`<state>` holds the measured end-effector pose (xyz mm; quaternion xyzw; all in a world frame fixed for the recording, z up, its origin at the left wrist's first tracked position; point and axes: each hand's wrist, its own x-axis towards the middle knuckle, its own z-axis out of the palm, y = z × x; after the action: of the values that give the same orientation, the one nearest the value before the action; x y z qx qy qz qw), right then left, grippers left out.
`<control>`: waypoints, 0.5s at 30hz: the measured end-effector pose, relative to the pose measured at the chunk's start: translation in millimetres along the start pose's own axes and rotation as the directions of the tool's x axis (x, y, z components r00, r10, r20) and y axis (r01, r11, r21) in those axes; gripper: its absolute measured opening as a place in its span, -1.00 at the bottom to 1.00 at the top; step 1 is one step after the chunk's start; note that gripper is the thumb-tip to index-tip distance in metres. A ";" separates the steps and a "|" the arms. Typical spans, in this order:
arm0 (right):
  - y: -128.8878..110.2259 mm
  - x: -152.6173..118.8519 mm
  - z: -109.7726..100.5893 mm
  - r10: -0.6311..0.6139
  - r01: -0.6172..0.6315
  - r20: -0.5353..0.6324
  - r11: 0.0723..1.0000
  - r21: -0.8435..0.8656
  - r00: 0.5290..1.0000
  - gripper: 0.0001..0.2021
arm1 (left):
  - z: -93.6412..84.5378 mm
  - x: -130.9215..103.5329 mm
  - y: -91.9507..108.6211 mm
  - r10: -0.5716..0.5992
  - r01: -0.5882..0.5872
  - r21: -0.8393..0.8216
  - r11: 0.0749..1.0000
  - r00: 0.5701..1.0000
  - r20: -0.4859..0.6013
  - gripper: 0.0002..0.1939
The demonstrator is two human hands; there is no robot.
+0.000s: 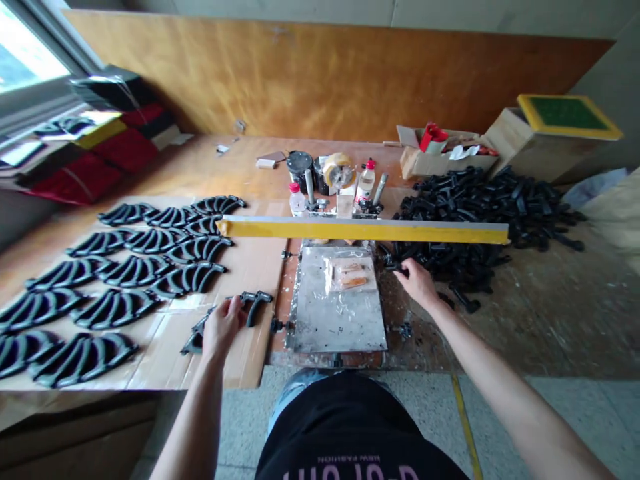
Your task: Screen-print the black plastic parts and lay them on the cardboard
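Observation:
My left hand is closed on a black curved plastic part at the cardboard sheet. Beside its fingers lies another black curved part, and more black pieces show partly behind the hand. My right hand has its fingers closed on a small black plastic part, at the near left edge of a heap of black parts. Between the hands is a flat metal plate with a clear plastic piece bearing orange marks on it. Fan-shaped groups of black parts fill the cardboard's left side.
A yellow and grey bar spans above the plate's far end. Behind it stand bottles, a tape roll and a black tub. Knobs stick out beside the plate. An open carton stands at the back right.

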<state>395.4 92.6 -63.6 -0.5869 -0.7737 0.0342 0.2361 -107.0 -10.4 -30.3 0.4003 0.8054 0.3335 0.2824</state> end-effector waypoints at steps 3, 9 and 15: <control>-63.7 26.7 22.5 -0.227 0.219 0.043 0.966 0.139 0.973 -0.94 | 29.3 -4.0 82.1 0.143 -0.115 -0.324 0.939 0.988 0.064 -0.60; -117.2 31.4 51.7 -0.400 0.367 0.188 0.911 0.186 0.897 -0.65 | 45.4 -17.2 193.9 0.404 -0.359 -0.676 0.644 0.910 -0.098 -0.60; -135.4 25.8 43.3 -0.248 0.220 0.226 0.965 0.140 0.942 -0.66 | 42.9 -21.3 192.0 0.410 -0.384 -0.592 0.708 0.907 -0.099 -0.53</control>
<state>252.0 84.3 -48.9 -0.4678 -0.8579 0.1208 0.1751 22.6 72.9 93.8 0.4603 0.5471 0.6154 0.3317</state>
